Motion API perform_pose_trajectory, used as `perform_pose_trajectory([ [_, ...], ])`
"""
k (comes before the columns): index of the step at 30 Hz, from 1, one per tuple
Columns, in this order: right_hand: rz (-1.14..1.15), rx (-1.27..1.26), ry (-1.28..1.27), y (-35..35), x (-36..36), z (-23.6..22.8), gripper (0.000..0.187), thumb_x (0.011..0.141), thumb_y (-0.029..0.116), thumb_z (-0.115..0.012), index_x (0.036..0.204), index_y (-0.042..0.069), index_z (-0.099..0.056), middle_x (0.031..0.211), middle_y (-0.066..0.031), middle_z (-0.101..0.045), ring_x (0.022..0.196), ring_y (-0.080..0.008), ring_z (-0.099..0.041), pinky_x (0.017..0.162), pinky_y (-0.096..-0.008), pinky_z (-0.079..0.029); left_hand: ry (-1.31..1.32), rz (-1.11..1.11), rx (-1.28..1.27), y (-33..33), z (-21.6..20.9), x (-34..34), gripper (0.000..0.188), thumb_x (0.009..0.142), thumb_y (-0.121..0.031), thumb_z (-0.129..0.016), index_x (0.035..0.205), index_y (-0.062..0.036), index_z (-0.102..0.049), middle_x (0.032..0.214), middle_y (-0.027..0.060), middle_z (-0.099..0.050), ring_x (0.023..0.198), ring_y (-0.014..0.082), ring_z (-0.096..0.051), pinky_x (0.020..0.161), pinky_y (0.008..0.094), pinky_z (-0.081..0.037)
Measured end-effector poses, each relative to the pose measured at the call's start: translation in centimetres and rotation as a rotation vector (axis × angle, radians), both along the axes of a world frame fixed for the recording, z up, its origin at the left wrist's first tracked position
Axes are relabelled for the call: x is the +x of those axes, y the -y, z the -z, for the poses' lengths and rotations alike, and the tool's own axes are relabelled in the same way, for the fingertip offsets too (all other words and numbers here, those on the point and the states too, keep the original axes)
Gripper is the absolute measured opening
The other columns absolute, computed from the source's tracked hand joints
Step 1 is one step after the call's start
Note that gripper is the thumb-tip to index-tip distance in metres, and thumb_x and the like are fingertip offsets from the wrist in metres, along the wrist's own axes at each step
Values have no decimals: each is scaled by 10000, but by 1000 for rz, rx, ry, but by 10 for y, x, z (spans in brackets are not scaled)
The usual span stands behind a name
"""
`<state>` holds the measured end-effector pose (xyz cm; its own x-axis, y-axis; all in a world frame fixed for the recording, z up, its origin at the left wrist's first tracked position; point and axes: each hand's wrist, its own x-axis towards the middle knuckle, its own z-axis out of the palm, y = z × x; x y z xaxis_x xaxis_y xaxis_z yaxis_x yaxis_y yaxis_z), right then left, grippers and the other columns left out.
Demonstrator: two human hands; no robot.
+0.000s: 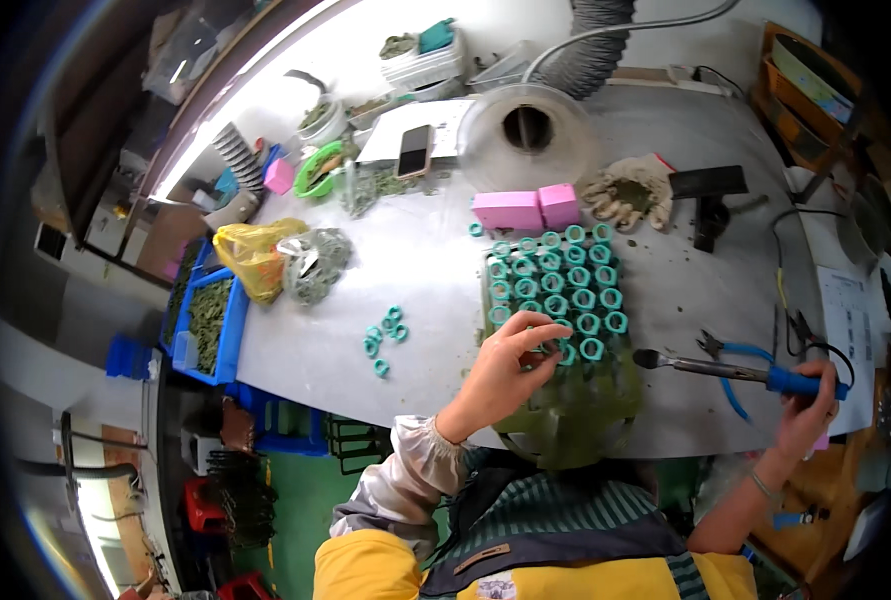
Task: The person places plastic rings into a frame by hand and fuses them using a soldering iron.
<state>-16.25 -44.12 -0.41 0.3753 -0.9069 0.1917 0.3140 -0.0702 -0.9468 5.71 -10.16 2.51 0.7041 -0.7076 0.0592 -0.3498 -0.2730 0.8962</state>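
My left hand (513, 368) is over the front left part of a block of teal rings (553, 283), which stand in rows. Its thumb and forefinger curl round one ring at the front row, partly hidden by the fingers. A dark green base (575, 405) under the rings reaches the table's near edge. In my right hand (803, 412), off to the right, is a soldering iron (725, 370) by its blue handle. Its dark, broad tip points left toward the rings, apart from them. Several loose teal rings (380, 368) lie on the table to the left.
Blue-handled pliers (731, 380) lie beneath the iron. Behind the rings are pink blocks (510, 211), a work glove (633, 192) and a clear suction hood (485, 140). A phone (414, 152), bags (317, 264) and blue bins (227, 330) are farther left.
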Motion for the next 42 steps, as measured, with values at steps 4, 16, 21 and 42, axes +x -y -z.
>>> perform_pose_trajectory([
  [4,7,-57,-4,-14,16,-2,319,963,285,-561,765,34,-574,701,-58,-577,501,-117,-485,423,-234,-340,29,20,-19,22,4,-11,296,866,30,-649,1147,-60,-669,1134,57,-573,982,182,-625,792,281,-549],
  [16,-144,-15,117,-31,38,-7,291,956,219,-561,771,-3,-594,696,-90,-617,486,-131,-531,414,-238,-431,513,168,77,69,30,-15,312,817,-46,-680,1128,-50,-670,1142,68,-651,1049,277,-561,949,390,-434],
  [21,-117,-40,111,-21,26,-9,283,950,210,-560,755,7,-592,683,-88,-615,463,-126,-516,402,-231,-408,527,168,92,69,29,-14,306,811,-47,-678,1117,-51,-676,1127,63,-656,1053,271,-558,950,392,-434],
  [42,291,118,107,6,23,-2,290,908,337,-672,848,54,-686,751,-16,-634,573,-95,-529,579,-200,-417,-1362,-389,-652,-69,67,-94,603,842,118,-526,1379,-125,-398,1354,98,-503,1164,201,-534,966,300,-456],
])
